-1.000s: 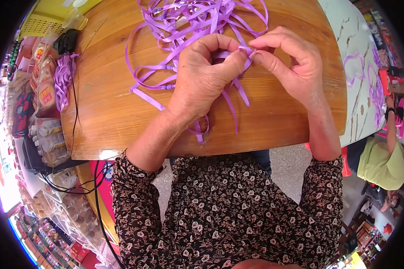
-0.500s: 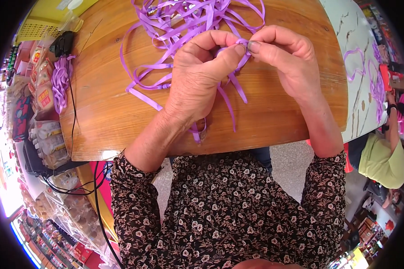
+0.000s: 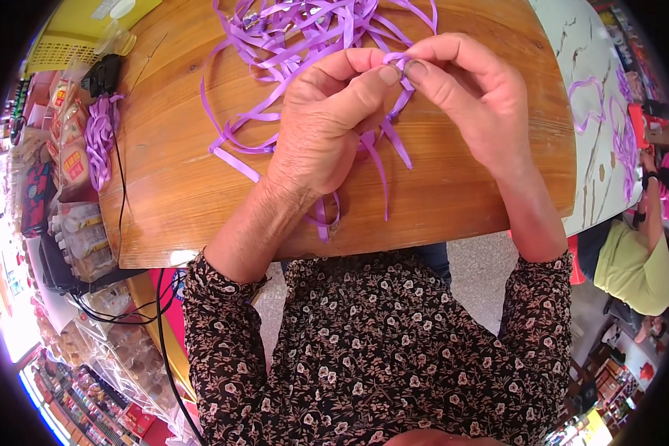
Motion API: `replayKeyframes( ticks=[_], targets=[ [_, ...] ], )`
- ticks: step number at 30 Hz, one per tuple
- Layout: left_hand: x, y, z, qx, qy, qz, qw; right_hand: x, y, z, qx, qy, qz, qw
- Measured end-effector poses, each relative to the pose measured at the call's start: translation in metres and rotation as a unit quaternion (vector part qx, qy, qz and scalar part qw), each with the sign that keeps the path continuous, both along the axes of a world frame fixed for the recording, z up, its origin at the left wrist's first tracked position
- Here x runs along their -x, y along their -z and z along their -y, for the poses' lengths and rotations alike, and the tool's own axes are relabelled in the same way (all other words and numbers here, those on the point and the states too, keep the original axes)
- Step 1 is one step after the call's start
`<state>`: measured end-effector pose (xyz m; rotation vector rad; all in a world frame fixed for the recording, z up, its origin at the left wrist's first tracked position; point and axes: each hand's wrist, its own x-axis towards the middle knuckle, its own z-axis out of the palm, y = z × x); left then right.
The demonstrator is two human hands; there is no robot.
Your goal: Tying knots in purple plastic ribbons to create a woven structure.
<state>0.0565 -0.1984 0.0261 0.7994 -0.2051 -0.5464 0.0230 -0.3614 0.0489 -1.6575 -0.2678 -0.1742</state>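
Observation:
Between my two hands a purple ribbon [image 3: 396,56] is pinched into a small loop. My left hand [image 3: 334,111] grips it between thumb and forefinger. Close against it, my right hand [image 3: 479,97] pinches the same ribbon from the other side, thumb tips nearly touching. Ribbon ends hang below the fingers over the wooden table [image 3: 453,201]. Just beyond lies a loose heap of purple ribbons [image 3: 305,33], partly hidden by my left hand. Whether the loop is knotted cannot be made out.
At the table's left stand a bundle of purple ribbon [image 3: 101,141], a black device with a cable [image 3: 105,74] and packaged goods [image 3: 74,160]. More ribbon [image 3: 623,149] lies on a white marbled table [image 3: 587,178] to the right. A person in a yellow-green top [image 3: 635,267] sits there.
Both hands have risen slightly, still pinching the ribbon. The ribbon between the fingertips now stands up in a small loop, and the hanging ends have shifted a little.

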Motion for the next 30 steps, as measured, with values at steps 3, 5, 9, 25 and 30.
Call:
replayKeyframes(
  ticks=[3, 5, 9, 25, 30],
  targets=[
    [0.002, -0.002, 0.002, -0.01, -0.016, -0.004, 1.0, 0.001, 0.002, -0.002, 0.064, 0.047, 0.074, 0.994],
    [0.001, -0.002, 0.002, -0.008, -0.014, -0.008, 1.0, -0.001, 0.003, 0.0, 0.075, 0.063, 0.104, 0.99],
    [0.001, -0.001, 0.002, -0.015, -0.017, -0.01, 1.0, -0.003, 0.002, 0.005, 0.19, 0.044, 0.214, 0.957],
    [0.004, -0.009, 0.0, -0.083, -0.017, 0.068, 0.994, -0.003, 0.005, 0.008, 0.041, -0.016, 0.099, 0.994],
    [0.004, -0.011, -0.003, -0.135, -0.019, 0.057, 0.989, 0.0, 0.004, 0.006, -0.037, -0.008, 0.005, 0.999]
  ],
)
